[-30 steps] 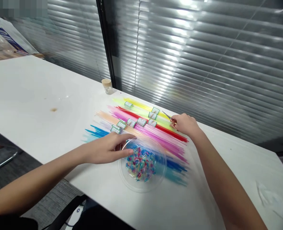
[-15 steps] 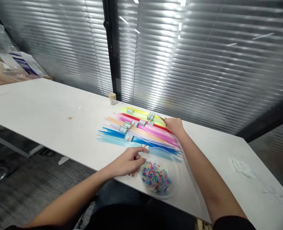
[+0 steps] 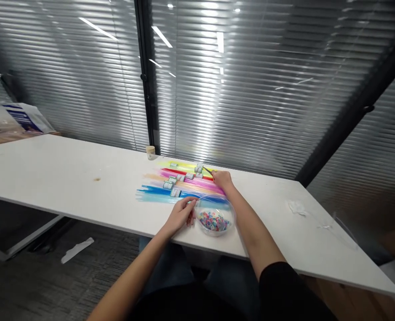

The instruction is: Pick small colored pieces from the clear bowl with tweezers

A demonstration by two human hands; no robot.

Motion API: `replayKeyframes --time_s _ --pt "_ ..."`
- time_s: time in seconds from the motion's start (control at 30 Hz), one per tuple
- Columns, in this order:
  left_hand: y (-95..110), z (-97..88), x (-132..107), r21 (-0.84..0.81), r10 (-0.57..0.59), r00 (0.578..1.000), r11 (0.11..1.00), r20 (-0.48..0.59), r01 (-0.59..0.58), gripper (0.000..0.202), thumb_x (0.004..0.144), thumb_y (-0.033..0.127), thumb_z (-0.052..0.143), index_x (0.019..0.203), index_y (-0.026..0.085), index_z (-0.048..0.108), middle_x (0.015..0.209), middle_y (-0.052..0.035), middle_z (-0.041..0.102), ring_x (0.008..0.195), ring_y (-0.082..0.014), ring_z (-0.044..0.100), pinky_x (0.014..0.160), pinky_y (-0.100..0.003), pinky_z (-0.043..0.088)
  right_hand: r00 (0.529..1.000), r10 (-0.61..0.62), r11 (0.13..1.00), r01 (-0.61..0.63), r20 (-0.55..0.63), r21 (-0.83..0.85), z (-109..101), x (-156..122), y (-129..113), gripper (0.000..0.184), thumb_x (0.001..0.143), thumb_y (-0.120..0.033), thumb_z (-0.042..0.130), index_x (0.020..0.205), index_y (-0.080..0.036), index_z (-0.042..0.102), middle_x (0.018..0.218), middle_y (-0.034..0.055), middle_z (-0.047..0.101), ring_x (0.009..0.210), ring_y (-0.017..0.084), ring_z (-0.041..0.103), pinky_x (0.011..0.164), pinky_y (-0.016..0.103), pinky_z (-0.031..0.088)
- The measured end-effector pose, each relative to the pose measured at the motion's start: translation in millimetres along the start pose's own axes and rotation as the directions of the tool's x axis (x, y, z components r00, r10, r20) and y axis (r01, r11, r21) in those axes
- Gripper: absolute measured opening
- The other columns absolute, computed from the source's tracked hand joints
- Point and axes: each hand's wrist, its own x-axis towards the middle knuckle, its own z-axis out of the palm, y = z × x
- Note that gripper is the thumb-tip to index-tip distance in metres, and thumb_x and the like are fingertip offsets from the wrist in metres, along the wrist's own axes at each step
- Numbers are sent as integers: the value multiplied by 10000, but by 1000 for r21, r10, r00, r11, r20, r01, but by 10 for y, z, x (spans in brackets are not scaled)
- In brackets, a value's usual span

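Bundles of long coloured straws (image 3: 180, 183) lie side by side on the white table (image 3: 83, 187), each with a small paper band. A clear bowl (image 3: 230, 214) of short cut straw pieces stands in front of them near the table's front edge. My left hand (image 3: 181, 215) rests on the table, its curled fingertips touching the bowl's left rim. My right hand (image 3: 222, 179) lies closed on the pink and red straws and grips small scissors (image 3: 208, 170) whose blades point left over the yellow bundle.
A small jar with a cork lid (image 3: 150, 152) stands at the table's back edge by a dark window post. Closed blinds fill the wall behind. A crumpled clear wrapper (image 3: 297, 207) lies on the right. A box (image 3: 26, 118) sits far left.
The view has pulled back and up, so the table and hands look smaller. The bowl has been drawn toward the table's front edge with my left hand at its rim. My right hand stays on the straws.
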Motion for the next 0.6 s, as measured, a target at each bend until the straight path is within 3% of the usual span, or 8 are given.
replayKeyframes --time_s 0.17,0.27,0.37,0.43,0.5,0.6 --pt "-185 -8 70 -109 32 997 993 -63 -38 390 851 501 527 1025 155 571 513 47 511 400 -101 463 412 -214 348 999 34 999 -34 -24 0 104 -54 190 299 992 -199 330 1185 -181 557 1016 147 697 908 234 668 712 282 443" --pt "-243 -10 72 -114 60 994 991 -96 -71 397 840 499 536 1043 161 579 530 49 516 402 -100 469 400 -205 333 997 76 997 -76 -32 -17 177 -163 393 308 994 -194 315 1173 -177 566 1024 154 694 919 235 665 724 284 440" --pt "-250 -4 61 -76 144 970 984 -197 -162 384 839 478 539 1063 169 585 583 44 528 422 -93 470 413 -206 359 990 134 990 -136 -44 -37 236 -342 594 304 988 -187 321 1149 -171 579 1053 158 688 918 243 666 713 288 438" --pt "-189 14 42 7 256 917 964 -305 -266 350 837 450 556 1047 174 600 665 23 566 475 -93 502 457 -214 407 983 174 983 -177 -54 -48 266 -487 698 291 976 -176 345 1140 -165 585 1054 155 687 910 246 669 704 291 438" --pt "-48 44 -28 120 385 836 922 -391 -368 297 844 417 570 1016 181 620 763 -4 613 539 -99 542 519 -226 451 975 212 975 -216 -63 -55 291 -636 768 266 961 -180 387 1127 -158 593 1039 157 689 893 241 674 697 286 437" --pt "239 90 -368 261 588 699 808 -407 -528 229 863 357 569 1007 193 640 773 -14 642 574 -118 569 555 -249 484 960 267 961 -272 -82 -55 310 -841 815 236 946 -183 424 1103 -169 601 1013 137 695 867 230 681 690 277 437"
